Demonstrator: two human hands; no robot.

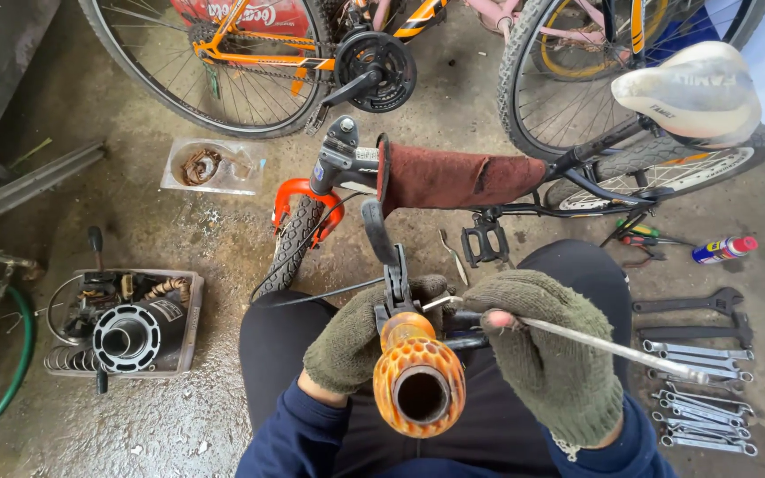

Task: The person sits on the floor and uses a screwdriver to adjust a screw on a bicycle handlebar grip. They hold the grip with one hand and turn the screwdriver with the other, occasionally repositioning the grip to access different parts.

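The gloved right hand [552,354] pinches a thin metal rod [613,347] between fingertip and thumb, its tip at the brake lever [393,279] beside the orange handlebar grip [418,376], which the gloved left hand [356,341] clasps from below, over the lap, with spanners [701,389] on the floor [161,221] to the right.

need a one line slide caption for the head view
Gloved left hand steadies an orange handlebar grip while the gloved right hand holds a thin metal rod, wrenches on the floor.

concrete floor [223,239] carries wrenches [701,389], spray can [724,250], parts tray [126,323].
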